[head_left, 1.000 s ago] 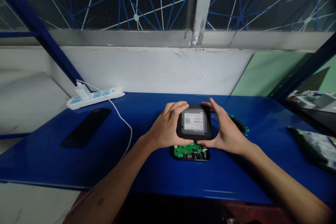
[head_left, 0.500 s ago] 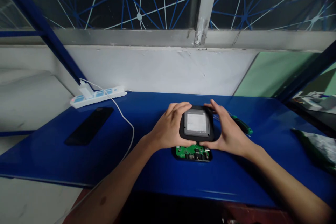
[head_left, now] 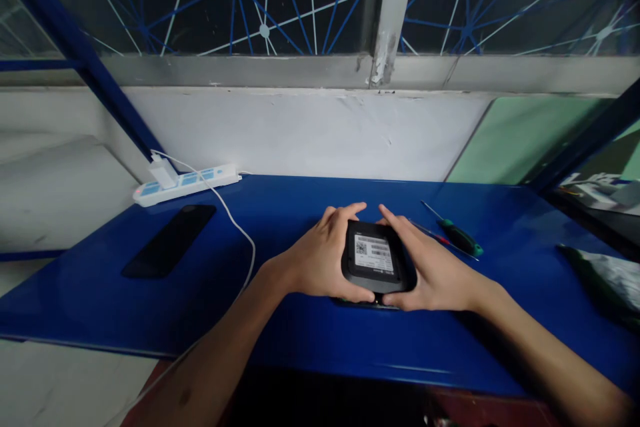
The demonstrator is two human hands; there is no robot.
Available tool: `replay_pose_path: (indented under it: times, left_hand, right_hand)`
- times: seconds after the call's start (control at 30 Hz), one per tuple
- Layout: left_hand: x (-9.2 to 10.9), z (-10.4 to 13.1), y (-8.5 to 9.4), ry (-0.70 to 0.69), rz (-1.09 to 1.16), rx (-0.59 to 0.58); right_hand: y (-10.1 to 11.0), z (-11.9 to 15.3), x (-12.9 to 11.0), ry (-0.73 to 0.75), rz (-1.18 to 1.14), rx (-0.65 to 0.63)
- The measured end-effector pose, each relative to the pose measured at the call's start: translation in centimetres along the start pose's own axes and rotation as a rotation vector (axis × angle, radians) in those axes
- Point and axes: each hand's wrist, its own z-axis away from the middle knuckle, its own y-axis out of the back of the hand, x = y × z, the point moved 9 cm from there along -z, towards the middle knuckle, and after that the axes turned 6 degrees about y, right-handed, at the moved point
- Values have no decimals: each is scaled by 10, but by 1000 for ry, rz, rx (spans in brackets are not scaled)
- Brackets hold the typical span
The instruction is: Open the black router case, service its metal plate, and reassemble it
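Between my two hands is a black plastic cover (head_left: 356, 278) with rounded corners and a white printed label on its upper face. My left hand (head_left: 320, 257) grips its left side, thumb at the near edge and fingers toward the far edge. On the opposite side my right hand (head_left: 430, 263) holds it the same way. Beneath the cover lies the black lower case (head_left: 383, 307) with the green circuit board, now mostly hidden; only a thin strip shows at the near edge. Whether cover and case touch all round I cannot tell.
A green-handled screwdriver (head_left: 459, 235) lies right of my hands, beside a thin red tool (head_left: 436, 237). At the left are a black phone (head_left: 170, 241) and a white power strip (head_left: 193, 181) with a plugged-in charger and cable. A silvery bag (head_left: 607, 280) sits far right on the blue table (head_left: 310, 347).
Both hands have lowered the cover toward me, over the lower case. The circuit board, visible before, is now almost covered. The label has become readable as codes, and the screwdriver shows fully.
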Motion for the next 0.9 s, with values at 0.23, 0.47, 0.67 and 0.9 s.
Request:
replay_pose_path:
  times: [0.23,0.47,0.67,0.9]
  left_hand:
    - [-6,6,-13,114,-57,-201]
    - [-4,7,-18,50,-83,-161]
    - [-6,7,-22,40,-89,-137]
    - [-5,6,-25,52,-113,-176]
  right_hand:
    - [-8,0,-7,36,-16,-63]
    - [-12,1,-7,22,67,-101]
    - [-13,2,-3,-6,70,-122]
    - [-15,4,-1,1,98,-138]
